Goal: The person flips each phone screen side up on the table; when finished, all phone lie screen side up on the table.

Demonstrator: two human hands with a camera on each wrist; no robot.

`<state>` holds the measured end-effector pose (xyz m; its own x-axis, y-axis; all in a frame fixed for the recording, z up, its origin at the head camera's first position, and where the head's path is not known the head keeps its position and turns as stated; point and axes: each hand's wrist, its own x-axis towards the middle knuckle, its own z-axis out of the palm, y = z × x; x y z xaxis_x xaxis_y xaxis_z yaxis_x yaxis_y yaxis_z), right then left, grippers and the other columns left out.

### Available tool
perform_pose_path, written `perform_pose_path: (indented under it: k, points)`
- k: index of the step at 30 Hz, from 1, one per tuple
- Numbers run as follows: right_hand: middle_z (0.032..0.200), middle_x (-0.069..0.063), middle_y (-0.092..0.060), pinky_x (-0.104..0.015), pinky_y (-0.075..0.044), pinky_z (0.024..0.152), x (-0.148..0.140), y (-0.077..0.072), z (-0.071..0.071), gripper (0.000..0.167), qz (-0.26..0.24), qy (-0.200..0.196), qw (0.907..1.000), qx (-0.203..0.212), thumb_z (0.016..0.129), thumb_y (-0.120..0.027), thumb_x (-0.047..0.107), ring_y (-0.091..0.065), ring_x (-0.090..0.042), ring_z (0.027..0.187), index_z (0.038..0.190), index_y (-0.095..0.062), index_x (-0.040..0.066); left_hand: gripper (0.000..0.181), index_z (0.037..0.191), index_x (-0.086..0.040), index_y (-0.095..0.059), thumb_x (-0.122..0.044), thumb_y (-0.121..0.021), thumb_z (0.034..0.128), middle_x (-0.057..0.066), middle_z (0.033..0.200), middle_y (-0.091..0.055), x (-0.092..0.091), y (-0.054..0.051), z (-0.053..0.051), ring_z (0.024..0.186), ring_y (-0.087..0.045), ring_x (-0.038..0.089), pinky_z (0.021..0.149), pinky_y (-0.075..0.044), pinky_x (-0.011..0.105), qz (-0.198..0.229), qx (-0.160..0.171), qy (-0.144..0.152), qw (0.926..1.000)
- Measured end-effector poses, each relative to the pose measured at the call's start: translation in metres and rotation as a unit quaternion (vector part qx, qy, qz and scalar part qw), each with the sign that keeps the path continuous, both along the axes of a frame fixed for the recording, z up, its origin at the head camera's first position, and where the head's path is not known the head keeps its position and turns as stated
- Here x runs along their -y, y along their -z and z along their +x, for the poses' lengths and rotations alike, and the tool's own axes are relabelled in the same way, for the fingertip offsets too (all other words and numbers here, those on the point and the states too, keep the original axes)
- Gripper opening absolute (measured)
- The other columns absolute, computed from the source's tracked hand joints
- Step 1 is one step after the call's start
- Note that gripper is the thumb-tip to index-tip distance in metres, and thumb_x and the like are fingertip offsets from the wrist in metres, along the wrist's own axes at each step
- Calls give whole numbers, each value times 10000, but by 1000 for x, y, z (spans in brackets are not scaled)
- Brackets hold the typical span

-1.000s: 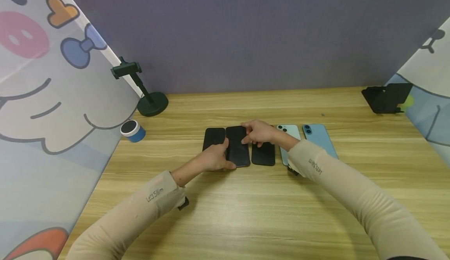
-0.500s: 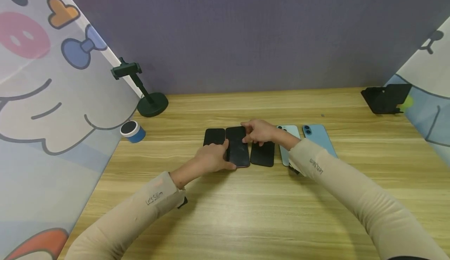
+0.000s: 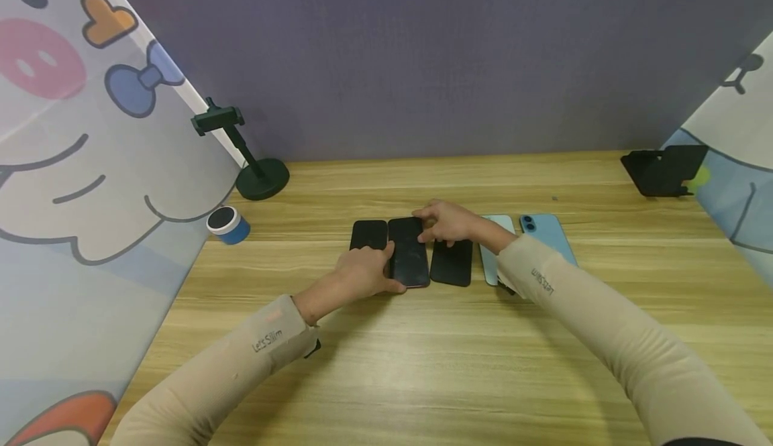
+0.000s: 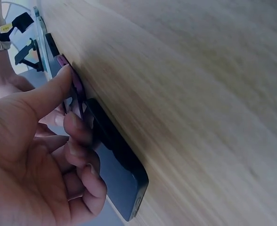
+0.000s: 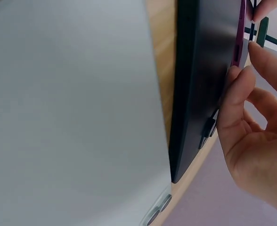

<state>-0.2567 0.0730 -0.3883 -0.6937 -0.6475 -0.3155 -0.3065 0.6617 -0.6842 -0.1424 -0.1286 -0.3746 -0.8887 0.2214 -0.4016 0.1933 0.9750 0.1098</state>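
Hands (image 3: 365, 269) hold a black phone (image 3: 410, 261) from opposite sides.

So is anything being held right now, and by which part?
Yes, the black, purple-edged phone: left hand at its left and near edges, right hand at its far-right corner.
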Motion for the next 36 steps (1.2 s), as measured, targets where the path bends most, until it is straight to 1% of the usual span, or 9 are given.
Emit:
perform_pose_path:
  k: [5,8,12,15,23,26,30,33,36]
  points:
    - [1596,-153,-283,-314,-542,572,-1,0,1,673,36,-30,10000,50,959,-697,246,-594,-178,735,1550,-397,133,986,1584,-172,-318,-644,-719,817,6,595,-567,1,-1,0,523,-410,141,471,-334,286,31,-17,37,10000]
    - [1591,-150,-292,-314,-542,573,-2,-1,1,663,28,-94,9999,56,956,-700,244,-595,-178,725,1542,-412,131,984,1583,-171,-319,-628,-731,815,23,636,-602,2,-1,0,526,-418,142,475,-337,285,75,-15,71,9999]
    - [1525,-155,-358,-321,-532,561,-4,-2,2,645,-22,-202,9998,28,954,-702,226,-584,-191,704,1530,-432,116,974,1581,-179,-328,-608,-744,812,96,854,-714,4,-1,0,560,-469,159,487,-356,287,99,-33,88,9999]
    - [1500,-162,-377,-327,-528,555,-6,-2,3,632,-51,-269,9996,-15,954,-702,217,-575,-201,694,1522,-445,111,965,1582,-186,-329,-602,-742,817,124,968,-731,5,-1,1,587,-501,173,498,-371,292,104,-27,93,9999]
    - [1490,-161,-390,-336,-527,556,-6,-3,3,631,-31,-317,9995,-68,956,-700,225,-581,-205,729,1521,-445,110,955,1587,-184,-308,-587,-728,831,52,752,-658,6,0,0,536,-458,150,487,-361,277,141,30,158,9998]
    - [1480,-157,-401,-333,-526,554,-6,-4,4,629,0,-319,9994,-96,956,-700,229,-578,-204,726,1520,-448,112,950,1585,-182,-314,-581,-732,831,68,801,-682,6,-1,0,557,-480,161,496,-369,281,137,18,164,9998]
    - [1471,-155,-410,-330,-520,548,-7,-4,3,625,-17,-329,9994,-100,959,-696,231,-566,-205,693,1520,-448,112,952,1587,-184,-310,-587,-728,832,119,973,-733,5,-1,0,609,-521,174,516,-384,284,64,10,177,9998]
    - [1488,-152,-394,-335,-520,552,-9,-4,3,634,-115,-294,9995,-17,963,-690,245,-565,-213,700,1529,-434,117,956,1591,-186,-296,-599,-716,839,127,1002,-738,5,-2,0,577,-495,158,505,-373,278,61,41,178,9998]
    - [1542,-146,-339,-350,-521,567,-15,-5,2,655,-269,-177,9994,125,969,-680,263,-563,-228,753,1548,-404,131,948,1595,-180,-280,-601,-699,855,102,802,-719,4,-5,0,477,-404,126,463,-334,264,155,-2,230,9996]
